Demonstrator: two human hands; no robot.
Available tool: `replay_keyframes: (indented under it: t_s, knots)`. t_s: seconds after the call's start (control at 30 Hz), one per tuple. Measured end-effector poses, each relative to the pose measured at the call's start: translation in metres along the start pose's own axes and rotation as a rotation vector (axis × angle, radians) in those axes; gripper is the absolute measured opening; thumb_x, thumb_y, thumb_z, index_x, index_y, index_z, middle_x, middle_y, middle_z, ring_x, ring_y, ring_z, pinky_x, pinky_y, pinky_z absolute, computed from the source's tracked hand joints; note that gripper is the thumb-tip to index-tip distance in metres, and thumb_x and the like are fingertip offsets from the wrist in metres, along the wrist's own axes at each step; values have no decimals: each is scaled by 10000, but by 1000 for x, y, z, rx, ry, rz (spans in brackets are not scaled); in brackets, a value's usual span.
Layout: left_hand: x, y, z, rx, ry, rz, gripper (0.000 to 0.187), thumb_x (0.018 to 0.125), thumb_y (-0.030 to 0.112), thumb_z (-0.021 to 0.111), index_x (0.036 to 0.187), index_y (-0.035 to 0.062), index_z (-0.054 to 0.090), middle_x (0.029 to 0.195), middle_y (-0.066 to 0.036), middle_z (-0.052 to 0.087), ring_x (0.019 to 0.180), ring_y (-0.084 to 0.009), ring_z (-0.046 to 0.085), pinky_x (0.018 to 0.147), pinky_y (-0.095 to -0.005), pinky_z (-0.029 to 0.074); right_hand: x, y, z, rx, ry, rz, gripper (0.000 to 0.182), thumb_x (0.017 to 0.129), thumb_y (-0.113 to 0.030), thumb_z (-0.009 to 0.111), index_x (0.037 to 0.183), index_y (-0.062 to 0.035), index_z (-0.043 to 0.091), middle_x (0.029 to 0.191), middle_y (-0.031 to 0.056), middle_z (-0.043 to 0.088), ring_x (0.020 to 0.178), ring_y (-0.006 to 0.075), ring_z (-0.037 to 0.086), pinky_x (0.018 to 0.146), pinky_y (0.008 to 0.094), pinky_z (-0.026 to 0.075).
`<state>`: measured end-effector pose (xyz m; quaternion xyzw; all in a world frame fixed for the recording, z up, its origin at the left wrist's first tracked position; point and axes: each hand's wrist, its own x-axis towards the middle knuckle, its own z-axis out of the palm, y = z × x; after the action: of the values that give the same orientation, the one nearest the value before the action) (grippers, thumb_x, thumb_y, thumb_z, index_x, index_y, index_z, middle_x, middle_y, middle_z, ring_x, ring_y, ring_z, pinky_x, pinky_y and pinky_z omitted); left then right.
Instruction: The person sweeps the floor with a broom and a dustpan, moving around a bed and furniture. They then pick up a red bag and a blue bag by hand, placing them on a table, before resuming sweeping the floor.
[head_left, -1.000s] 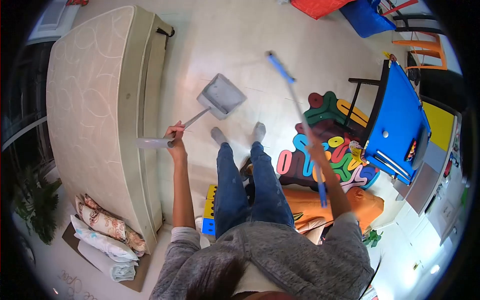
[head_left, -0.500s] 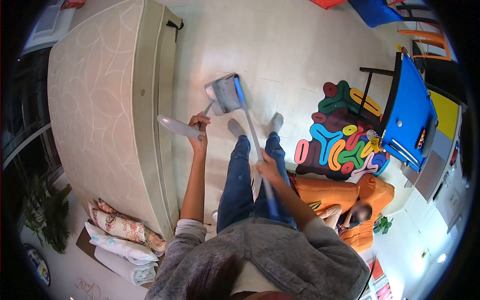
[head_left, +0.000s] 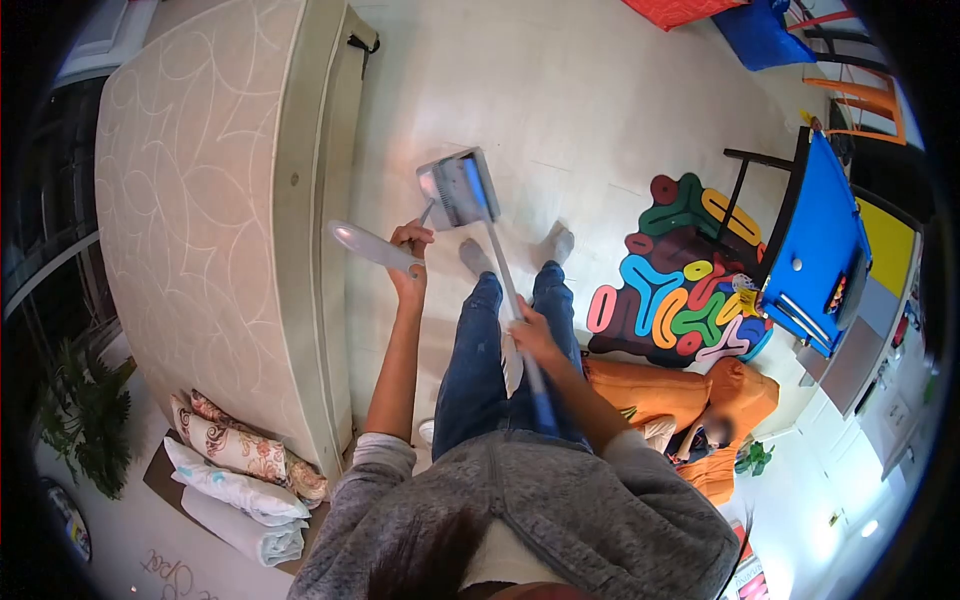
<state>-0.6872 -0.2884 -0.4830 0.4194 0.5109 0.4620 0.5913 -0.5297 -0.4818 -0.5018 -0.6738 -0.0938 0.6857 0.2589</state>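
Dustpan (head_left: 457,187): grey, long-handled, its tray low over the pale floor (head_left: 560,90) just ahead of the person's socked feet. The left hand (head_left: 412,252) holds the handle, fingers clamped round the shaft where it meets the wide flat grip, which sticks out toward the mattress (head_left: 200,200).

Broom (head_left: 510,300): grey shaft with blue ends, its head lying in the tray of the dustpan. The right hand (head_left: 532,335) holds the shaft at mid-length, fingers wrapped tight on it, above the jeans.

Surface and room: light tiled floor. A large patterned mattress stands on edge at the left, with rolled bedding (head_left: 235,480) and a potted plant (head_left: 85,420) at its near end. A many-coloured rug (head_left: 680,280) lies to the right, beside a blue games table (head_left: 825,230). Orange cushions (head_left: 690,385) sit near the person's right side, with another person partly in view there.

Change: one second ago the broom was raised well right of the dustpan, head in the air; half a second ago it reached the tray, and it remains there. The left hand sits slightly nearer the mattress edge than before.

Open room: wide bare floor beyond the dustpan toward the far wall. The mattress edge lies close on the left, the rug edge near on the right.
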Motion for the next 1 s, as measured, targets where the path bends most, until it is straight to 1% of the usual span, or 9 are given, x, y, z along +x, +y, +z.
replay_keyframes:
  t_s: [0.17,0.33,0.4,0.47,0.53,0.67,0.73,0.93,1.0]
  knots:
    - [-4,5,-4,190,64,76,70,715,-19,454,657,19,463,684,-60,467,793,-162,479,836,-307,337,-53,-63,-117,-122,-11,20,588,656,-56,462,1207,-162,284,545,2,471,399,71,405,338,205,329]
    - [-31,24,30,158,403,-95,151,688,-101,438,607,25,461,674,-96,497,851,-213,492,832,-353,342,81,-89,-274,-532,322,-334,498,702,-80,451,1178,-122,315,516,16,475,377,98,415,328,238,347]
    - [-50,14,40,194,476,-65,150,689,-97,434,603,24,454,701,-110,512,887,-240,482,816,-358,349,135,-158,-288,-102,403,-120,369,730,-124,458,1090,-83,390,508,38,473,370,146,433,320,250,350]
    - [-70,10,59,205,594,-63,127,695,-58,452,597,23,452,709,-116,515,897,-275,477,801,-362,357,233,-180,-342,209,90,-172,153,747,-147,450,882,-78,465,507,35,451,373,177,441,324,276,354]
    - [-89,2,73,199,692,-53,120,698,-35,466,594,22,450,696,-116,513,887,-289,480,801,-367,358,271,-246,-305,101,221,-130,62,715,-151,467,672,-111,449,606,25,458,459,186,474,342,315,349]
    - [-127,-2,106,132,844,-77,110,688,60,548,617,42,465,754,-113,508,941,-306,449,805,-354,345,337,-303,-238,-302,451,-133,564,617,-93,472,1159,-53,323,760,112,522,549,190,534,421,295,441]
    - [-146,-5,121,99,889,-53,111,694,68,545,623,41,464,760,-117,504,936,-302,451,803,-346,344,334,-323,-205,-544,397,-199,634,611,-85,448,1202,-50,223,770,153,519,589,204,550,448,293,459]
    - [-155,-20,152,142,1066,-124,125,709,77,527,616,34,456,716,-116,512,918,-297,460,824,-393,333,297,-233,-170,-1206,207,-361,692,617,-49,472,1233,-140,170,738,169,529,498,225,553,440,342,458]
    - [-158,-31,153,160,1058,-111,116,708,78,529,627,34,460,743,-121,513,923,-299,458,829,-396,327,238,-170,-167,-1433,117,-200,741,643,-93,469,1245,-243,64,866,205,500,673,278,554,581,392,445]
